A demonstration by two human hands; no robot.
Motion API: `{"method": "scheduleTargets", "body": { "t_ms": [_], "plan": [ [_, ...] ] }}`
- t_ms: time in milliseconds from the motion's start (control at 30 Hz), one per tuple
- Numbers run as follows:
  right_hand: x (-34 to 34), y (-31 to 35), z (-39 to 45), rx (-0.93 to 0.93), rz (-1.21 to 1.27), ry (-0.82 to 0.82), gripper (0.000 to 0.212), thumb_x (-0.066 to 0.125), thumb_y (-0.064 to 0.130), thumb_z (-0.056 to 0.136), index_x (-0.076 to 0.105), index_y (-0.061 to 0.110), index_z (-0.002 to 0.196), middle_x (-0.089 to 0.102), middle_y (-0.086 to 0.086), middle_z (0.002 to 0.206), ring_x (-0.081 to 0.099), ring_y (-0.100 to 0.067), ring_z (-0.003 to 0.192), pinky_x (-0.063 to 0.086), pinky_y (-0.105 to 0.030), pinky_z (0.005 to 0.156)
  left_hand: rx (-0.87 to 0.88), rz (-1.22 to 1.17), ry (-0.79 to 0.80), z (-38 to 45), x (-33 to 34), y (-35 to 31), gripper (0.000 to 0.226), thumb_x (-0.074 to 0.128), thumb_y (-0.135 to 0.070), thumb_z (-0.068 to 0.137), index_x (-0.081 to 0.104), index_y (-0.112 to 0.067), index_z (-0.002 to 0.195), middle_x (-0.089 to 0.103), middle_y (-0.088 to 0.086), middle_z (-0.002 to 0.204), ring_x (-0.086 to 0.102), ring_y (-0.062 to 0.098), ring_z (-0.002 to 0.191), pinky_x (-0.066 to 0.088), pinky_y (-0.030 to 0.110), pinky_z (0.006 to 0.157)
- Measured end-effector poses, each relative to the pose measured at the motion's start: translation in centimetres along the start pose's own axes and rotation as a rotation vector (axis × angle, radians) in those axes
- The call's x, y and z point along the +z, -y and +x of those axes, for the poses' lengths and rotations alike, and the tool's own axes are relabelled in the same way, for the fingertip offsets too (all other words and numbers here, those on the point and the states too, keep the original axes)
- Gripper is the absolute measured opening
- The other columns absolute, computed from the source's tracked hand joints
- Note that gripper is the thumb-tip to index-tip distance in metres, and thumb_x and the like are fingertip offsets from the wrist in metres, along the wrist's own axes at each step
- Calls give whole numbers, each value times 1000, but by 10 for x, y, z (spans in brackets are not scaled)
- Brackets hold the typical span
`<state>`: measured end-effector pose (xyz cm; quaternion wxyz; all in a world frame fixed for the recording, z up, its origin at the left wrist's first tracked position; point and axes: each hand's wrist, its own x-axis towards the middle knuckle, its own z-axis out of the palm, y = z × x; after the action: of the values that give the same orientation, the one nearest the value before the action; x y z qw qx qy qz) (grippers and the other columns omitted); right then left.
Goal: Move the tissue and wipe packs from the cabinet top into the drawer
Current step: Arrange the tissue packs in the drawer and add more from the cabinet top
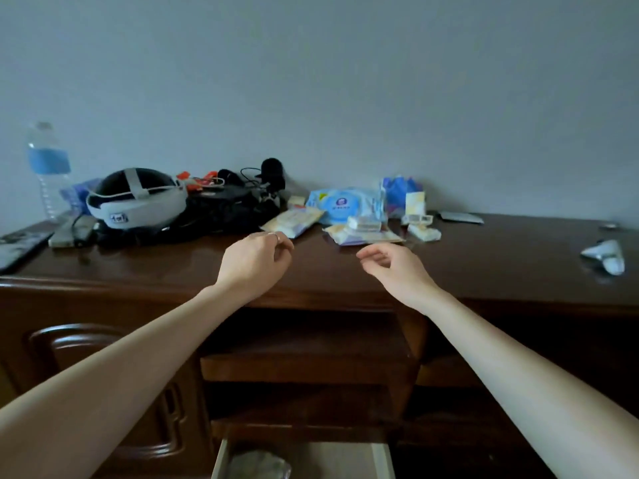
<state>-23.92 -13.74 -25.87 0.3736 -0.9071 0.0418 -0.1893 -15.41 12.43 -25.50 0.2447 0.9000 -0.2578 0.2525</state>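
Observation:
Several tissue and wipe packs lie on the dark wooden cabinet top point(484, 257): a large blue wipe pack point(342, 203), a pale yellow pack point(294, 221) left of it, a flat pack point(363, 235) in front, and small tissue packs point(420, 221) to the right. My left hand point(256, 261) hovers over the top just in front of the yellow pack, fingers loosely curled, holding nothing. My right hand point(394, 267) hovers in front of the flat pack, fingers relaxed and empty. A drawer point(380, 458) stands pulled out at the bottom, with a crumpled pack point(257, 464) inside.
A white and black headset point(135, 198), black cables and gear point(235, 205) and a water bottle point(48, 167) crowd the left of the top. A phone point(17, 247) lies at the far left. A crumpled white wrapper point(605, 259) sits at the right.

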Motion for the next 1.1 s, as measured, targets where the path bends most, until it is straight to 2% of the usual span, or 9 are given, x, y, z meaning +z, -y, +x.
{"method": "scheduleTargets", "body": {
  "t_ms": [67, 133, 267, 400, 467, 533, 733, 933, 1100],
  "plan": [
    [6, -10, 32, 52, -122, -23, 28, 67, 31, 91, 65, 37, 119, 65, 13, 122, 62, -9, 109, 51, -33, 93, -15, 46, 61, 27, 17, 8, 27, 58, -27, 89, 71, -32, 112, 67, -5, 114, 60, 20, 111, 53, 35, 79],
    [12, -20, 60, 87, -258, -55, 47, 66, 37, 91, 53, 33, 136, 53, 5, 139, 50, -18, 127, 47, -38, 97, -54, 70, 110, 51, 38, 17, 39, 58, -28, 88, 64, -29, 127, 60, 0, 127, 52, 23, 122, 50, 38, 88],
    [20, -31, 116, 80, -424, -137, 74, 63, 62, 84, 36, 39, 148, 33, -1, 157, 29, -28, 143, 37, -48, 108, -102, 98, 151, 90, 84, 34, 59, 60, -37, 88, 48, -23, 144, 50, 5, 145, 43, 28, 134, 40, 42, 105],
    [37, -39, 160, 228, -489, 41, 102, 44, 96, 61, 22, 53, 151, 11, -3, 167, 7, -33, 154, 25, -58, 117, -111, 216, 184, 124, 118, 47, 75, 56, -62, 87, 39, -25, 150, 44, 8, 149, 36, 31, 140, 31, 46, 115],
    [52, -46, 170, 267, -564, 93, 98, 38, 99, 57, 31, 56, 144, 19, -6, 162, 17, -39, 149, 27, -58, 114, -152, 222, 216, 139, 127, 52, 73, 52, -68, 87, 42, -27, 147, 51, 9, 141, 47, 34, 131, 38, 47, 110],
    [60, -50, 175, 284, -620, 80, 86, 35, 95, 60, 38, 56, 136, 26, -6, 155, 29, -42, 141, 31, -55, 106, -167, 226, 195, 148, 132, 56, 61, 50, -62, 91, 47, -25, 139, 62, 11, 126, 60, 35, 113, 46, 45, 93],
    [52, -41, 158, 193, -650, 121, 59, 40, 82, 75, 44, 50, 123, 36, -10, 140, 41, -41, 130, 41, -52, 102, -56, 343, 92, 137, 126, 50, 32, 41, -42, 103, 47, -16, 120, 71, 10, 85, 68, 35, 75, 42, 35, 59],
    [40, -11, 78, 74, -572, 169, 60, 47, 81, 72, 42, 51, 124, 37, -8, 139, 35, -36, 138, 38, -49, 106, 20, 346, 81, 83, 91, 30, 36, 43, -46, 96, 55, -21, 118, 70, 7, 90, 69, 34, 78, 40, 33, 56],
    [38, 8, -13, -121, -613, 171, 97, 42, 104, 56, 33, 50, 137, 26, -7, 155, 27, -36, 146, 32, -54, 115, 44, 310, 99, 10, 51, 11, 59, 50, -63, 89, 54, -36, 141, 60, 6, 107, 61, 29, 104, 47, 38, 76]
  ]
}}
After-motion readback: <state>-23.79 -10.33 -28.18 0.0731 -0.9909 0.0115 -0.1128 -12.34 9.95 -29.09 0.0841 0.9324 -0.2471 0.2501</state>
